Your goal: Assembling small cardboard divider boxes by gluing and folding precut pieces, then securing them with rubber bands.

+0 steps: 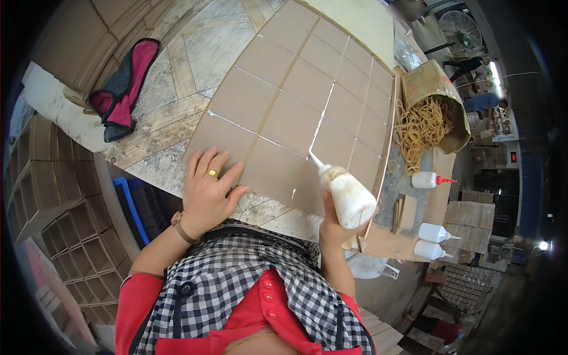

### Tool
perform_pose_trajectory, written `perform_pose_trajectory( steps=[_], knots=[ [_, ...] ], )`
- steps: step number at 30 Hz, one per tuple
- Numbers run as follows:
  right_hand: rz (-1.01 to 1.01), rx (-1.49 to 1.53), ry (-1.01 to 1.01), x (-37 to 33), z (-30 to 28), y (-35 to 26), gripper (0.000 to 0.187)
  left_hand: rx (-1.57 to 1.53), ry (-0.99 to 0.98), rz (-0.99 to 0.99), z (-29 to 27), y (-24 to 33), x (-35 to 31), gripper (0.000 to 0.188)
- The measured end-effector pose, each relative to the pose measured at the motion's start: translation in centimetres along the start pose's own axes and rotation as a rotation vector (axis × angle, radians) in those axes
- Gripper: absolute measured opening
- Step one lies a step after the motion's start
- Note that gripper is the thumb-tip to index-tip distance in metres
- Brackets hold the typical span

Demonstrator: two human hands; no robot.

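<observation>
My right hand (332, 228) is wrapped round a white glue bottle (349, 198), tilted with its nozzle tip pointing down at the cardboard sheet. The brown cardboard sheet (284, 118) lies flat on the table, marked off in a grid of rectangles. Thin white glue lines run along several of its grid lines, and one long line leads up to the nozzle tip. On the sheet's near left corner rests my left hand (208, 192), fingers spread, a ring on one finger and nothing held.
A tipped carton (432, 89) spills rubber bands (423, 127) at the right. Near it lie a red-capped bottle (429, 180) and two white bottles (433, 232). A black-and-pink cloth piece (127, 89) lies at the left. Cardboard dividers (77, 236) are stacked below left.
</observation>
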State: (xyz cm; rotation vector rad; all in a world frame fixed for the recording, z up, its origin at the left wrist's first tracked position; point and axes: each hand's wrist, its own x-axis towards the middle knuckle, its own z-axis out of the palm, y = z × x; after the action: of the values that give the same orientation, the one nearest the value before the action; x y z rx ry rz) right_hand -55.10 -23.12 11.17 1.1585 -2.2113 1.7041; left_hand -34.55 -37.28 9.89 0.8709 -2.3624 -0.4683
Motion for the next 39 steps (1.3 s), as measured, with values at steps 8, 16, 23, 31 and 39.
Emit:
perform_pose_trajectory(
  steps=[8, 16, 23, 31, 39],
  knots=[
    [0.004, -0.107, -0.154, -4.8, -4.0, -3.7, 0.075, 0.005, 0.030, -0.002, 0.2, 0.1, -0.2, 0.040],
    [-0.027, -0.126, -0.058, -7.6, -5.4, -3.8, 0.070, 0.010, 0.039, 0.002, 0.3, 0.2, -0.4, 0.039],
    [0.079, 0.055, -0.055, -7.0, -6.4, -4.5, 0.041, 0.014, 0.049, 0.028, 0.6, 0.0, -0.3, 0.039],
    [0.363, 0.651, 0.221, 0.9, -3.0, -5.4, 0.040, -0.012, 0.024, 0.015, 0.1, -0.1, -0.5, 0.039],
    [0.567, 0.846, 0.251, 10.8, 6.1, -3.0, 0.037, 0.004, -0.081, 0.043, -1.1, -0.2, -0.1, 0.039]
  ],
)
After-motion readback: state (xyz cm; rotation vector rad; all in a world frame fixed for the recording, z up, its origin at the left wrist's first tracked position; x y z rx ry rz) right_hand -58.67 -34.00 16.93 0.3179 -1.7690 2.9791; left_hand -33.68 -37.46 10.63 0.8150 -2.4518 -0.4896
